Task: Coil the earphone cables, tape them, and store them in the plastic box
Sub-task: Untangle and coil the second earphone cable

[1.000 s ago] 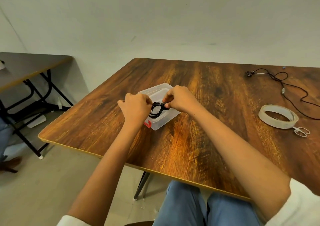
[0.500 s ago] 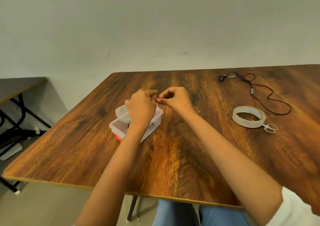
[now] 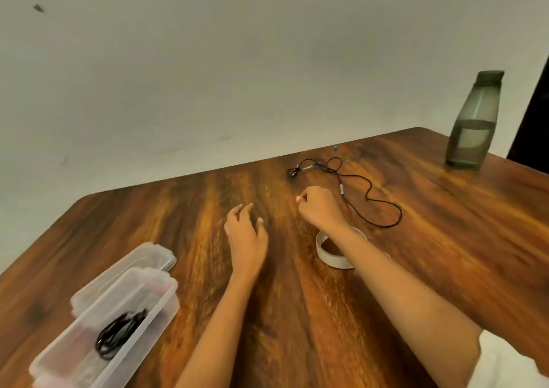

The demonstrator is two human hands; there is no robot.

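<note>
Coiled black earphone (image 3: 120, 336) in clear plastic box (image 3: 166, 304), near-left on counter (image 3: 445, 239). Loose earphone cable (image 3: 368, 197) far side, uncoiled. Left hand (image 3: 246, 239) empty, fingers spread. Right hand (image 3: 319, 208) curled, empty, above tape roll (image 3: 328, 258).

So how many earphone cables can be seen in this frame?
2. One coiled earphone cable lies inside the plastic box at lower left; one loose earphone cable sprawls on the table beyond the right hand. None seems hidden.
</note>
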